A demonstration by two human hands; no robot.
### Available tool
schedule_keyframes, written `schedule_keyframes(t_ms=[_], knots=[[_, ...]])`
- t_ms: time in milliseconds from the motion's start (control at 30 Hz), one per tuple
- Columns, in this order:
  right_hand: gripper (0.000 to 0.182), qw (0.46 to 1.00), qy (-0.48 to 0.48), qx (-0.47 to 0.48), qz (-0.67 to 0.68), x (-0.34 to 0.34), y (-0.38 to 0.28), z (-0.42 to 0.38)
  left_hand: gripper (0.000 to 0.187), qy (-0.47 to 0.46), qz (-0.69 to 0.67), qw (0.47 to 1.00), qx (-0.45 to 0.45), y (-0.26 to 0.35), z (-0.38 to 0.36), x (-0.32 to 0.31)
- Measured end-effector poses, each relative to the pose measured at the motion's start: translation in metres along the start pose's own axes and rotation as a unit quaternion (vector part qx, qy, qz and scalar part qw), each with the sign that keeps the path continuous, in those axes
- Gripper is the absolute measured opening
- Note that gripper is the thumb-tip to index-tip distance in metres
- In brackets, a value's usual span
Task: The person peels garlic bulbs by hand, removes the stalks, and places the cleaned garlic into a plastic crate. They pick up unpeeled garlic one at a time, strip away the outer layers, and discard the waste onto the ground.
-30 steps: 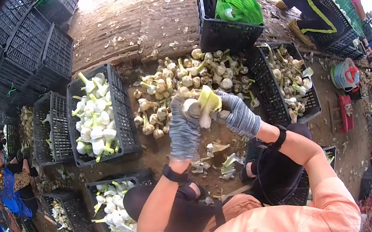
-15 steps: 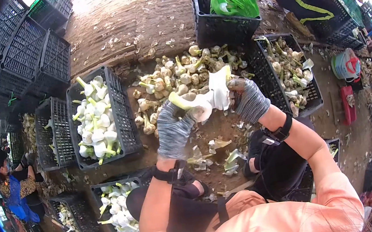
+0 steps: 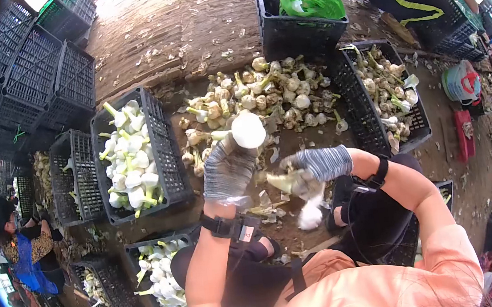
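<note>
My left hand (image 3: 229,168), in a grey striped glove, is closed around the stem of a peeled garlic bulb (image 3: 248,130). The bulb's smooth white round end faces up, above the garlic pile. Lower and to the right, my gloved right hand (image 3: 313,168) points left with its fingers bent around loose garlic skin. A yellowish strip shows at its fingertips, and a blurred white piece of garlic skin (image 3: 310,214) hangs just below the hand. Unpeeled garlic bulbs (image 3: 263,92) with brownish skins lie heaped on the ground beyond both hands.
A black crate (image 3: 172,157) of white garlic stands left, another crate (image 3: 132,255) nearer. Right of the pile, a tilted crate (image 3: 364,107) holds unpeeled garlic. A crate (image 3: 299,38) with a green net bag stands behind. People work at far left and upper right.
My hands have moved apart. Skin has come away from the bulb; my right hand has dropped lower with it. The bulb in my left hand has turned round end up.
</note>
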State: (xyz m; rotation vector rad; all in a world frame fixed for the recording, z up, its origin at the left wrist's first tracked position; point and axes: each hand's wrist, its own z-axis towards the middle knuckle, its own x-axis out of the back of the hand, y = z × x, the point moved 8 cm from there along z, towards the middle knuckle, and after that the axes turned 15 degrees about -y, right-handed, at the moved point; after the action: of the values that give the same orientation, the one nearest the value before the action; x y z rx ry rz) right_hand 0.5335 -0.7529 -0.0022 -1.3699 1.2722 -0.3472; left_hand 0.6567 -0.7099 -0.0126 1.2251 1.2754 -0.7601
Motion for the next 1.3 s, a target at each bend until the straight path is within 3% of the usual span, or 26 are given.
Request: schedule_keyframes(t_ms=[33, 67, 100, 167, 233, 300, 400, 433, 467, 500, 533, 567, 600, 633, 667, 700, 767, 800, 867, 967, 1033, 1167, 1233, 1267, 1300], knots=[[0.056, 0.995, -0.046, 0.000, 0.086, -0.006, 0.015, 0.001, 0.029, -0.007, -0.027, 1.000, -0.005, 0.003, 0.003, 0.003], [0.064, 0.978, -0.070, -0.167, -0.099, -0.012, 0.012, 0.001, 0.029, -0.004, -0.026, 1.000, -0.010, 0.006, 0.004, 0.005], [0.067, 0.914, -0.070, -0.195, -0.349, -0.012, 0.003, 0.001, 0.028, 0.037, -0.046, 0.998, -0.017, 0.008, 0.004, 0.012], [0.062, 0.800, -0.007, -0.286, -0.528, 0.010, 0.021, 0.001, 0.026, 0.159, -0.075, 0.982, -0.065, 0.021, 0.002, 0.038], [0.058, 0.785, 0.039, -0.307, -0.537, 0.038, 0.036, -0.001, 0.024, 0.214, -0.074, 0.964, -0.141, 0.051, -0.001, 0.052], [0.055, 0.788, 0.065, -0.295, -0.537, 0.053, 0.040, -0.005, 0.024, 0.170, -0.045, 0.965, -0.193, 0.101, -0.001, 0.059], [0.051, 0.792, 0.100, -0.279, -0.534, 0.068, 0.043, -0.003, 0.014, 0.088, -0.093, 0.931, -0.341, 0.185, -0.017, 0.058], [0.049, 0.795, 0.102, -0.270, -0.533, 0.069, 0.045, -0.006, 0.014, 0.052, 0.233, 0.916, -0.322, 0.216, -0.028, 0.039], [0.046, 0.805, 0.101, -0.300, -0.502, 0.070, 0.044, -0.006, 0.016, 0.035, -0.019, 0.923, -0.382, 0.224, -0.030, 0.044], [0.046, 0.807, 0.117, -0.310, -0.489, 0.076, 0.041, -0.007, 0.021, 0.043, 0.026, 0.938, -0.343, 0.242, -0.038, 0.072], [0.045, 0.829, 0.109, -0.335, -0.435, 0.084, 0.046, -0.008, 0.023, 0.137, 0.050, 0.891, -0.429, 0.211, -0.052, 0.009], [0.045, 0.849, 0.098, -0.355, -0.379, 0.094, 0.055, -0.014, 0.023, 0.114, 0.082, 0.896, -0.422, 0.204, -0.058, -0.009], [0.041, 0.827, 0.115, -0.353, -0.422, 0.124, 0.075, -0.015, 0.022, 0.227, 0.219, 0.800, -0.510, 0.205, -0.081, -0.021], [0.037, 0.803, 0.132, -0.350, -0.465, 0.155, 0.095, -0.015, 0.022, 0.120, 0.305, 0.803, -0.498, 0.208, -0.085, -0.045], [0.033, 0.773, 0.183, -0.392, -0.463, 0.178, 0.096, -0.026, 0.027, 0.205, 0.610, 0.601, -0.475, 0.194, -0.099, -0.091], [0.029, 0.741, 0.232, -0.434, -0.457, 0.201, 0.096, -0.035, 0.033, 0.114, 0.639, 0.597, -0.471, 0.184, -0.110, -0.119], [0.021, 0.691, 0.447, -0.362, -0.437, 0.245, 0.085, -0.059, 0.032, 0.080, 0.701, 0.541, -0.458, 0.155, -0.119, -0.144], [0.020, 0.690, 0.444, -0.381, -0.426, 0.263, 0.081, -0.063, 0.032, 0.075, 0.720, 0.532, -0.440, 0.142, -0.124, -0.148], [0.022, 0.670, 0.537, -0.329, -0.392, 0.303, 0.083, -0.070, 0.032, 0.069, 0.742, 0.546, -0.383, 0.123, -0.122, -0.138], [0.028, 0.652, 0.578, -0.335, -0.359, 0.341, 0.076, -0.059, 0.031, 0.078, 0.759, 0.580, -0.284, 0.102, -0.113, -0.112], [0.032, 0.593, 0.633, -0.197, -0.457, 0.349, 0.055, -0.044, 0.030, 0.086, 0.758, 0.603, -0.233, 0.090, -0.108, -0.097], [0.030, 0.657, 0.596, -0.273, -0.373, 0.365, 0.047, -0.024, 0.030, 0.085, 0.731, 0.660, -0.148, 0.057, -0.100, -0.065], [0.029, 0.618, 0.577, -0.346, -0.406, 0.395, 0.073, -0.013, 0.029, 0.079, 0.723, 0.675, -0.121, 0.044, -0.096, -0.056], [0.028, 0.639, 0.596, -0.285, -0.394, 0.396, 0.070, -0.017, 0.029, 0.076, 0.720, 0.680, -0.112, 0.040, -0.095, -0.053], [0.029, 0.629, 0.601, -0.288, -0.400, 0.396, 0.074, -0.018, 0.029, 0.075, 0.718, 0.684, -0.105, 0.039, -0.095, -0.051]])
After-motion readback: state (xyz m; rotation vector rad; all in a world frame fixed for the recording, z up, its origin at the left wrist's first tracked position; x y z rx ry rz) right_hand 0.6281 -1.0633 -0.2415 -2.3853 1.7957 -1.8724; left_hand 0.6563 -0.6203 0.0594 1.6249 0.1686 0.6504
